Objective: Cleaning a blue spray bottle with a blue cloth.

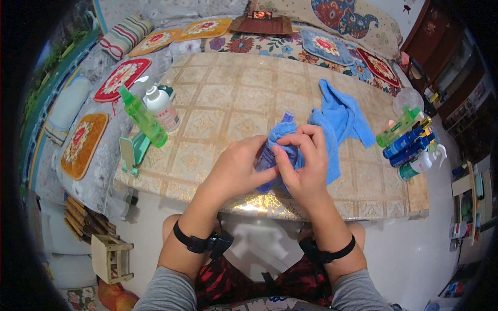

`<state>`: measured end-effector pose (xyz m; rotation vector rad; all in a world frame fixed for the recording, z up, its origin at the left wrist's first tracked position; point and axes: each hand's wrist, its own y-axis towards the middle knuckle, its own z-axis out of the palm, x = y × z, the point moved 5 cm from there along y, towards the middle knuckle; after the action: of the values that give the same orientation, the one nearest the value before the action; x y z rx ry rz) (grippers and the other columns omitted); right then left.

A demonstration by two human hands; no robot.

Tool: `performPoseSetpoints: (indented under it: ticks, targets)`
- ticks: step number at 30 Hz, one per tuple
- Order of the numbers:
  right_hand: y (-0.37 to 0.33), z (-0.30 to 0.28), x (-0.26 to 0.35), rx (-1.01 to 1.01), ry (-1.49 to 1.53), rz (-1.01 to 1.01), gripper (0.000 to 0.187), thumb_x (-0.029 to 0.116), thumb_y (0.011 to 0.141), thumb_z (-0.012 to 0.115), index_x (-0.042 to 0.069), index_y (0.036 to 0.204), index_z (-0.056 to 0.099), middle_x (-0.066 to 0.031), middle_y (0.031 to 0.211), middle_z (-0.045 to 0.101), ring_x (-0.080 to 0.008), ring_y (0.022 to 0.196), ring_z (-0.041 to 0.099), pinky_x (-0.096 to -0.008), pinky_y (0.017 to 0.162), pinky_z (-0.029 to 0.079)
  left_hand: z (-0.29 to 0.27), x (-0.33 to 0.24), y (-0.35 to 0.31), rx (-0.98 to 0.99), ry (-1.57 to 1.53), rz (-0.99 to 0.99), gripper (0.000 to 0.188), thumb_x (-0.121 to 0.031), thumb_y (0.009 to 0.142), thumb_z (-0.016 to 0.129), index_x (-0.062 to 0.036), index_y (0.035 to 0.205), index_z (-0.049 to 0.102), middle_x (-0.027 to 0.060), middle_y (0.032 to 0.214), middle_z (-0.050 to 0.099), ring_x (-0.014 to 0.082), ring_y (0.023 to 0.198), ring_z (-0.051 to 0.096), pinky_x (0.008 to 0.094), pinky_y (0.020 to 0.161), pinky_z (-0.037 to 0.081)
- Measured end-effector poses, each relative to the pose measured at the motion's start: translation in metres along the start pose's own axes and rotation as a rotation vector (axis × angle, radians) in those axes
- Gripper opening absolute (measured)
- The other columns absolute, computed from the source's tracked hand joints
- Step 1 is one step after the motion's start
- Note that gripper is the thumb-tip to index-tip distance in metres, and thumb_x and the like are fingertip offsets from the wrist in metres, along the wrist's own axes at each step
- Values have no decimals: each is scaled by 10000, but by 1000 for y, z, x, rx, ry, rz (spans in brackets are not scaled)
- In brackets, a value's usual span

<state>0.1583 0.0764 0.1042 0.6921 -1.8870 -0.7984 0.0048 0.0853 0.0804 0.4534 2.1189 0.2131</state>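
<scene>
My left hand (236,168) grips a small blue bottle (267,155) whose cap end pokes up near the middle of the table. My right hand (306,160) presses a blue cloth (340,116) around that bottle, with the thumb and fingers pinched on the fabric. The rest of the cloth trails away to the right across the beige patterned tabletop (233,93). Most of the bottle is hidden by the cloth and my fingers.
A green spray bottle (142,116), a white bottle (162,107) and a pale green stand (132,150) sit at the table's left edge. Several bottles (410,142) lie at the right edge. Patterned cushions surround the table; a small wooden stool (111,256) stands lower left.
</scene>
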Motion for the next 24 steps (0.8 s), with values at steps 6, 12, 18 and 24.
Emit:
performPoseSetpoints:
  ticks: [6,12,18,24]
  targets:
    - [-1,1,-12,-14,88,87,166,36,847,742,8,980,648,-138,970,576,-262,882,597,-345,742,506,-1,4,-1,25,6,13,420,-234,776,804,49,1030,625,180,837,667,276,728,668,371,640,554]
    - [-10,7,-37,-1,477,396,114,86,966,666,6,1014,600,-59,968,598,-111,859,569,-268,728,487,1,6,1,64,10,30,465,-200,801,835,69,1116,625,132,909,688,160,758,682,307,628,590]
    - [-15,10,-52,93,536,458,102,103,1013,614,8,1035,586,-17,953,605,-63,869,541,-237,731,471,-1,8,0,64,-10,23,482,-202,801,842,64,1143,630,122,936,697,150,783,680,302,639,595]
    - [-4,2,-29,-9,313,273,109,77,918,707,20,973,633,-82,940,616,-166,852,606,-292,737,518,-1,2,-1,53,14,21,452,-192,798,830,58,1115,627,134,929,695,170,781,685,314,657,600]
